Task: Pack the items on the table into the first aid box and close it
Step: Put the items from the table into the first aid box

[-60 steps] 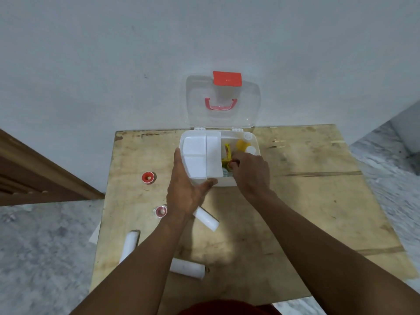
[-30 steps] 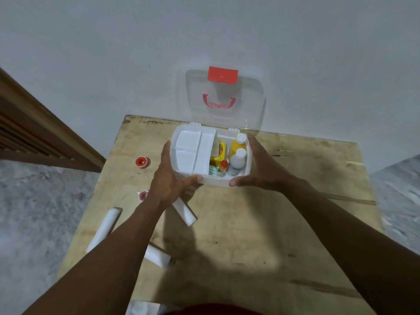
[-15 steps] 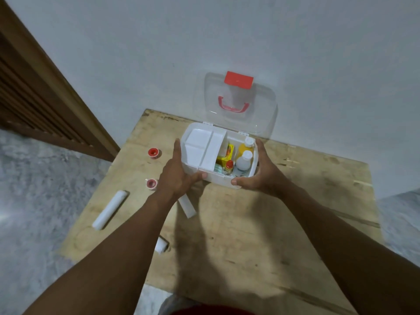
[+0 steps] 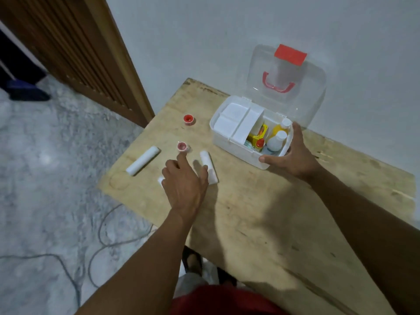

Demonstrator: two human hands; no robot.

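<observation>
The white first aid box [image 4: 229, 142] stands open on the wooden table [image 4: 261, 212], its clear lid [image 4: 302, 87] with red handle leaning on the wall. Inside are a white tray, two bottles and a yellow pack. My right hand [image 4: 293, 155] grips the box's near right corner. My left hand [image 4: 184, 180] hovers with fingers spread over the loose items: a white roll [image 4: 210, 163] by its fingers, a small pink tape roll [image 4: 182, 146] just beyond the fingertip, another white roll [image 4: 143, 163] further left, and one [image 4: 160, 180] mostly hidden under the hand. A red tape roll [image 4: 188, 119] lies farther back.
The table's left edge runs close to the loose rolls, with grey floor and a cable [image 4: 100, 244] below. A brown slatted wooden door [image 4: 75, 48] stands at the left. The white wall is right behind the box.
My left hand has let go of the box and moved left and down over the rolls. My right hand still holds the box. The view has swung left.
</observation>
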